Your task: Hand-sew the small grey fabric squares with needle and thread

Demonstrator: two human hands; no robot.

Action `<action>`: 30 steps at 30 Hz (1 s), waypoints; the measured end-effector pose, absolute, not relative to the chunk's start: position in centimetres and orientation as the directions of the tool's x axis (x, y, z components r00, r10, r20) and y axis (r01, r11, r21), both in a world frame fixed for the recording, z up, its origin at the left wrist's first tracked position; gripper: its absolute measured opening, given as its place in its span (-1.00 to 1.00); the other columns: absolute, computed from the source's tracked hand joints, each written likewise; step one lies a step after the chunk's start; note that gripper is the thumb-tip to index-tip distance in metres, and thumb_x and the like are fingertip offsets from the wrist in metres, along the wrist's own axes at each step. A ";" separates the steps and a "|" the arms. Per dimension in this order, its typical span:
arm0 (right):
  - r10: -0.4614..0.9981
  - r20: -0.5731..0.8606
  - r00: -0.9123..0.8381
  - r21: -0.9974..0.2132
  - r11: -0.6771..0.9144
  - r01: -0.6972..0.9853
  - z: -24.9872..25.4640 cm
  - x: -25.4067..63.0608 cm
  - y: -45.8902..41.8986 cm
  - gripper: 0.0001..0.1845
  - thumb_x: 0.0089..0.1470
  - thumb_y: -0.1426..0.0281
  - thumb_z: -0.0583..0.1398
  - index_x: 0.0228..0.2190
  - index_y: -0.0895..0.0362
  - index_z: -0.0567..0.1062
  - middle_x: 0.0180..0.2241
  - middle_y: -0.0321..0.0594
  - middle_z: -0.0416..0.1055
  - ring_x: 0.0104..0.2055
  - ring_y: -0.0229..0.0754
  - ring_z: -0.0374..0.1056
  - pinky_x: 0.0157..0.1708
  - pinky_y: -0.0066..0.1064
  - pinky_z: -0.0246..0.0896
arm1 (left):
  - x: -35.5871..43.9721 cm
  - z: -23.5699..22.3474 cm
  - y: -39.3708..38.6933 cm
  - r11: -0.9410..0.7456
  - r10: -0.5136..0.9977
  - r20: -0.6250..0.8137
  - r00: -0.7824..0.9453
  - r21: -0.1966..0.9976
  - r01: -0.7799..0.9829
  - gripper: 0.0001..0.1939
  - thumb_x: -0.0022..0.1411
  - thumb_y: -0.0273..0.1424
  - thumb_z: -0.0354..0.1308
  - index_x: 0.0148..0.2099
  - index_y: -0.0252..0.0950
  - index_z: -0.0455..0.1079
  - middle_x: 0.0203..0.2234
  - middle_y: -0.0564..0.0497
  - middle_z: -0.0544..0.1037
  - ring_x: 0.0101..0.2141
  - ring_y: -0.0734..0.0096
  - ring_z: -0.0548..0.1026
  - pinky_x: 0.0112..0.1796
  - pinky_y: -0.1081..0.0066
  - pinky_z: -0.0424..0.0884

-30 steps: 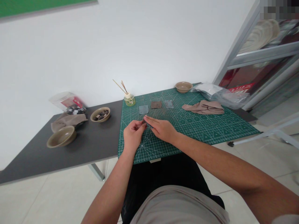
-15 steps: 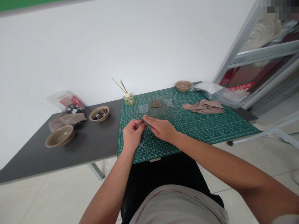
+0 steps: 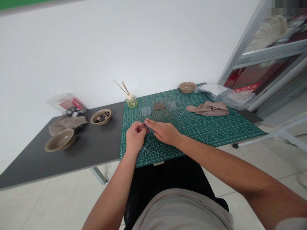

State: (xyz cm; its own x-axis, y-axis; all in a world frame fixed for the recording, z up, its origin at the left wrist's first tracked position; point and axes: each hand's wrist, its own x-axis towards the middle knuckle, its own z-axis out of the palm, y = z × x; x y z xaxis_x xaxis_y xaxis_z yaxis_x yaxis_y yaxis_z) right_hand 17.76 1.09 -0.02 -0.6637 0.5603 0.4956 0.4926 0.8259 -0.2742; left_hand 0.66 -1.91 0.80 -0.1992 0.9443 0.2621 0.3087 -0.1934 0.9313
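Above the near left part of the green cutting mat (image 3: 206, 127), my two hands meet. My right hand (image 3: 166, 132) has its fingers laid straight along a thin dark grey flat piece (image 3: 150, 128), thumb side underneath. Fingers curled in a pinch, my left hand (image 3: 135, 136) touches the same spot from the left; what it pinches is mostly hidden. Just beyond lie three small squares in a row: a pale grey square (image 3: 146, 111), a brown square (image 3: 159, 106) and a bluish grey square (image 3: 172, 105).
On the dark table (image 3: 100, 145) at left are a bowl of small stone-like pieces (image 3: 101, 117), another bowl (image 3: 60, 140), a cloth (image 3: 68, 123) and a clear bag (image 3: 64, 103). A reed diffuser (image 3: 131, 101), a third bowl (image 3: 187, 87), a crumpled cloth (image 3: 208, 108) and plastic packaging (image 3: 225, 94) stand around the mat.
My right fingers have shifted slightly along the dark grey piece, and more of its edge shows. My left hand keeps its pinch. The view has moved a little.
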 end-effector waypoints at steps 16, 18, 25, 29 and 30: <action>0.539 0.549 -0.639 -0.295 0.840 0.454 -0.3 17.8 1.2 -0.35 0.19 0.54 0.02 0.30 0.16 0.13 0.26 -0.10 0.24 0.20 -0.14 0.32 0.08 -0.28 0.37 | 0.9 0.8 -2.0 -0.271 0.925 0.298 -0.235 0.952 0.141 -0.89 0.04 -0.39 0.28 -0.37 -0.26 0.41 -0.55 0.09 0.57 -0.48 0.41 0.55 -0.38 0.41 0.44; 0.560 0.535 -0.633 -0.309 0.827 0.471 -0.2 17.8 1.1 -0.37 0.19 0.53 0.03 0.29 0.20 0.14 0.23 -0.05 0.29 0.17 -0.12 0.35 0.05 -0.26 0.39 | 0.9 0.9 -2.1 -0.292 0.918 0.312 -0.245 0.949 0.118 -0.86 0.03 -0.38 0.31 -0.37 -0.26 0.40 -0.54 0.09 0.57 -0.47 0.40 0.56 -0.35 0.39 0.46; 0.624 0.511 -0.591 -0.350 0.779 0.521 0.1 17.8 1.1 -0.40 0.17 0.53 0.04 0.25 0.18 0.22 0.22 -0.07 0.30 0.17 -0.11 0.35 0.06 -0.25 0.38 | 0.7 0.5 -1.7 -0.310 0.916 0.329 -0.228 0.943 0.118 -0.82 0.05 -0.39 0.32 -0.38 -0.26 0.35 -0.55 0.11 0.52 -0.50 0.49 0.49 -0.41 0.47 0.39; 0.648 0.511 -0.565 -0.362 0.758 0.542 0.3 17.8 1.1 -0.39 0.17 0.53 0.04 0.25 0.16 0.22 0.22 -0.09 0.30 0.17 -0.12 0.35 0.07 -0.25 0.36 | 0.6 0.4 -1.3 -0.282 0.938 0.285 -0.196 0.958 0.043 -0.78 0.05 -0.40 0.32 -0.28 -0.24 0.33 -0.59 0.16 0.51 -0.53 0.47 0.51 -0.41 0.45 0.43; 0.649 0.512 -0.563 -0.361 0.757 0.544 0.3 17.9 1.1 -0.40 0.18 0.53 0.03 0.25 0.17 0.22 0.22 -0.09 0.30 0.17 -0.11 0.35 0.07 -0.25 0.37 | 0.6 0.4 -1.3 -0.274 0.943 0.273 -0.191 0.962 0.020 -0.75 0.06 -0.39 0.31 -0.23 -0.23 0.33 -0.59 0.17 0.51 -0.54 0.45 0.52 -0.40 0.43 0.45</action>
